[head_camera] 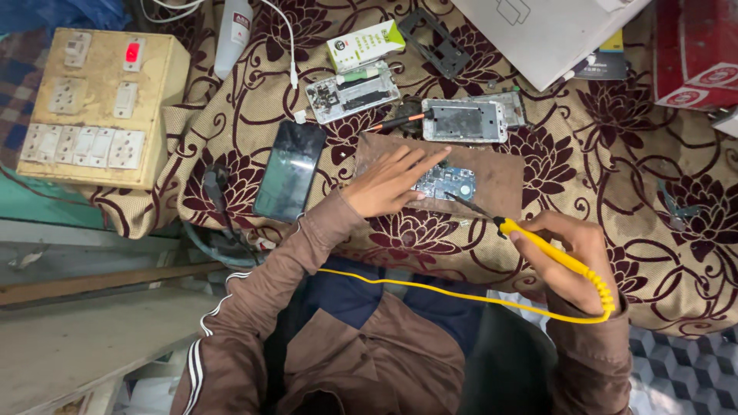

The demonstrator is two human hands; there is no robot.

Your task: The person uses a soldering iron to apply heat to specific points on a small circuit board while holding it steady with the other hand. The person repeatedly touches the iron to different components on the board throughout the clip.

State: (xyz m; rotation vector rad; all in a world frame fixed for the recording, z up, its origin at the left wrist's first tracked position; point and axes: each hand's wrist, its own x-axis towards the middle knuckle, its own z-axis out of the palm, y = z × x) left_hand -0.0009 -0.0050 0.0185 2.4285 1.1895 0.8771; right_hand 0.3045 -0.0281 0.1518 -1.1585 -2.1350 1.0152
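My left hand (388, 182) lies flat on a brown wooden board (503, 180), fingers pressing the edge of a small blue circuit board (446, 183). My right hand (569, 257) grips a yellow-handled soldering iron (557, 257); its dark tip reaches toward the circuit board's right side. A yellow cord (430, 288) runs from the iron's handle across my lap. Both arms wear brown sleeves.
A dark phone screen (290, 170) lies left of the board. Two opened phone frames (354, 91) (465, 121) rest behind it, with a small screwdriver (400, 121) between. A beige switch box (100, 104) stands far left. A white laptop (546, 27) and red boxes (696, 50) sit at back right.
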